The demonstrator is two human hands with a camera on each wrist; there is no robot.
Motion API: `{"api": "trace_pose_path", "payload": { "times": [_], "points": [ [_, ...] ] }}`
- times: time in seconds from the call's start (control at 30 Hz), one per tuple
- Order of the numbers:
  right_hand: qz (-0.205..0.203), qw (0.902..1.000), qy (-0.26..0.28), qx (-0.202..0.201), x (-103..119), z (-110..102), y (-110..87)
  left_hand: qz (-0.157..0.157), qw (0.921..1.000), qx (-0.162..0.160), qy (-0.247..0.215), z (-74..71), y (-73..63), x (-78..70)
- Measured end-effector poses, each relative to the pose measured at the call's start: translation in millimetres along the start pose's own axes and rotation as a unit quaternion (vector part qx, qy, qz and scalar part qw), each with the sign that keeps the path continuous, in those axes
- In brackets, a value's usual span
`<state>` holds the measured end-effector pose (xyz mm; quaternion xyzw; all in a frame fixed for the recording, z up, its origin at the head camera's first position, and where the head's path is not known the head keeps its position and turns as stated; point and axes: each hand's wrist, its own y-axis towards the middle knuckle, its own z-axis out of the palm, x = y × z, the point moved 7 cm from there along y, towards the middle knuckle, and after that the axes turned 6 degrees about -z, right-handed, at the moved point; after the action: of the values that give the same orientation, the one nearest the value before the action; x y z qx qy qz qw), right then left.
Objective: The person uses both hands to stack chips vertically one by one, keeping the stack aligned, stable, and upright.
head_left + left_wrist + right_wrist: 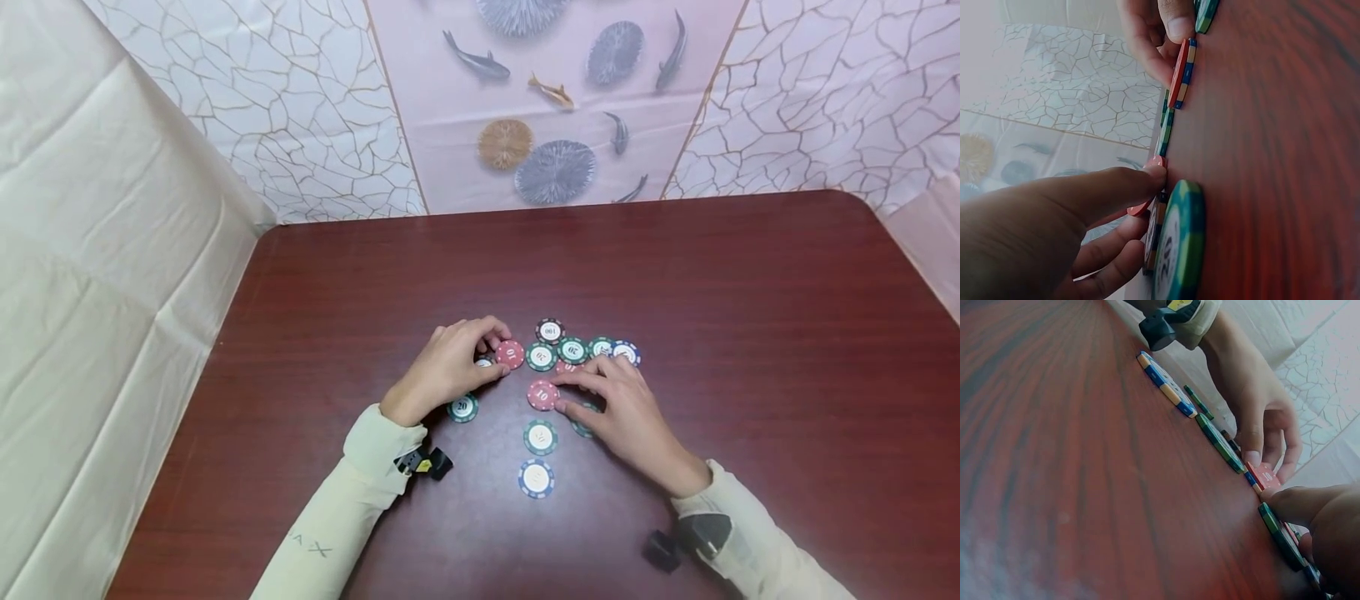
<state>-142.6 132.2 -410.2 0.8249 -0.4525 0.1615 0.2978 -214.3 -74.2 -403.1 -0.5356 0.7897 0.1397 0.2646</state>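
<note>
My left hand (453,360) pinches a red poker chip (510,355) marked 10 between thumb and fingers. In the left wrist view that chip (1140,208) is tilted up, beside a dark-edged chip (1149,240). My right hand (618,408) has thumb and index finger at the right edge of another red 10 chip (542,396), which lies on the table. Just under the left hand is a green 20 chip (462,407). A dark chip (484,362) is partly hidden behind the left fingers, and a green chip (582,423) is partly covered by the right hand.
Beyond the hands runs a row of green chips (542,357), with a black 100 chip (551,331) behind and a blue chip (626,352) at its right end. Nearer me lie a green chip (540,437) and a blue chip (536,478) on the reddish-brown table (787,333).
</note>
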Motion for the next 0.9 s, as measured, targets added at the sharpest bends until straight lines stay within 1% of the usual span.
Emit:
{"api": "trace_pose_path", "payload": {
  "times": [0.13, 0.4, 0.47, 0.63, 0.77, 0.9],
  "points": [
    [0.0, 1.0, 0.0, 0.002, -1, -1, 0.3, 0.022, 0.9994, 0.005, 0.025, -0.4, 0.0, -3.9],
    [0.011, 0.9998, 0.009, 0.012, -2, -1, 0.3, 0.042, 0.9986, 0.019, 0.026, -1.1, -3.4, -2.7],
    [0.011, 0.9998, 0.011, 0.013, -2, -1, 1.0, 0.047, 0.9985, 0.021, 0.02, -2.2, -4.6, -0.3],
    [0.009, 0.9998, 0.011, 0.011, -1, 0, 2.0, 0.071, 0.9971, 0.028, -0.004, -3.6, -6.5, 2.8],
    [0.006, 0.9999, 0.009, 0.006, -1, -1, 1.9, 0.095, 0.9948, 0.032, -0.021, -3.8, -8.3, -0.7],
    [0.002, 1.0, 0.007, 0.004, -1, -1, 1.4, 0.118, 0.9918, 0.038, -0.03, -2.9, -10.9, -9.5]
  ]
}}
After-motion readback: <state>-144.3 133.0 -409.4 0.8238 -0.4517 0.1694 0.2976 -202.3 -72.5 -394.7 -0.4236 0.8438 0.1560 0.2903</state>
